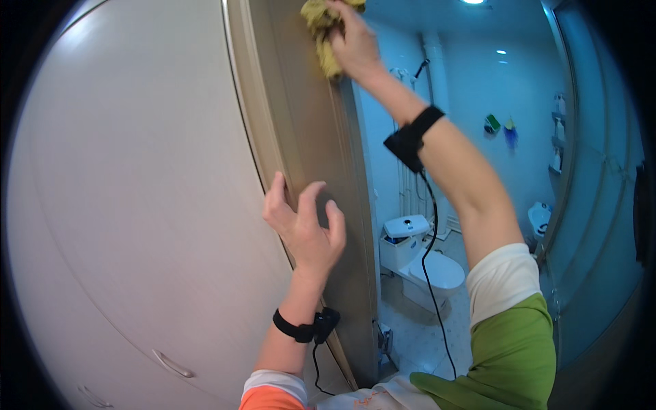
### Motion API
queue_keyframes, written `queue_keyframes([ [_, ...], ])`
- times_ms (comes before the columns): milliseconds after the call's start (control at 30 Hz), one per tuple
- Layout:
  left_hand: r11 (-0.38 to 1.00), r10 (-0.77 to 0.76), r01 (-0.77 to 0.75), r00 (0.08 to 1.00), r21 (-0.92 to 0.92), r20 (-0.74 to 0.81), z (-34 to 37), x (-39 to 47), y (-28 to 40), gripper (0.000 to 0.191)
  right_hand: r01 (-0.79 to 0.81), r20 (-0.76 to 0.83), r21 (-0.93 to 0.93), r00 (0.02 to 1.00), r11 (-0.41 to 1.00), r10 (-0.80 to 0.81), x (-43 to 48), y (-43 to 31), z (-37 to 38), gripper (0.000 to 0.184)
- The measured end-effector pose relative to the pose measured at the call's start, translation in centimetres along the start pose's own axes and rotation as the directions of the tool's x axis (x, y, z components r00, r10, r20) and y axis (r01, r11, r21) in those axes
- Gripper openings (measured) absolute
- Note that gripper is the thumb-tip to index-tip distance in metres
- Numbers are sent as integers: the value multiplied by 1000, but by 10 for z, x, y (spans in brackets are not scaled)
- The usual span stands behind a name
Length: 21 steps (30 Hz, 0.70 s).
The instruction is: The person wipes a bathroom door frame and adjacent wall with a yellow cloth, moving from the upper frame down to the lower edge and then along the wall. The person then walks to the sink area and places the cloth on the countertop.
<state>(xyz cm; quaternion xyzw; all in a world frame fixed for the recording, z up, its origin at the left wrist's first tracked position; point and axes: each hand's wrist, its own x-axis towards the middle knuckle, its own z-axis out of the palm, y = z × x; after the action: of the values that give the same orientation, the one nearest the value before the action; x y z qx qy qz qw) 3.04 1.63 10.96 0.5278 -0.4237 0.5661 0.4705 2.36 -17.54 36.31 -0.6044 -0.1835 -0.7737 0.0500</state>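
A crumpled yellow cloth (328, 25) is gripped in my right hand (356, 46), high on the brown door frame (318, 113). The cloth lies against the frame's face, and part of it runs past the top of the view. Lower down, my left hand (307, 225) is raised at the frame's left moulding with its fingers apart and slightly bent. Nothing is in that hand. Its fingertips are close to the moulding; whether they touch it I cannot tell.
Left of the frame stands a pale cabinet front (143, 179) with a curved metal handle (173, 364). Through the doorway are a white toilet (435, 269) and wall shelves (558, 133). A glass door (594, 205) stands at right. A black cable (430, 287) hangs from my right wrist strap (415, 138).
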Motion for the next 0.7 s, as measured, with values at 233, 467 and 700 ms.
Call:
queue_keyframes([
  [233, 990, -9, 0, 998, -139, -62, 0, 4, -7, 39, -125, 120, -25, 985, 992, 127, -176, -85, -53, 57],
  [467, 986, 2, -16, 997, -169, -81, 6, 5, -6, 37, -504, 165, -111, 840, 856, 516, -317, -167, -93, 63],
  [700, 967, 51, -68, 996, -246, -77, 11, 7, -10, 35, -994, 431, 99, 93, 55, 898, -412, -221, -173, 52],
])
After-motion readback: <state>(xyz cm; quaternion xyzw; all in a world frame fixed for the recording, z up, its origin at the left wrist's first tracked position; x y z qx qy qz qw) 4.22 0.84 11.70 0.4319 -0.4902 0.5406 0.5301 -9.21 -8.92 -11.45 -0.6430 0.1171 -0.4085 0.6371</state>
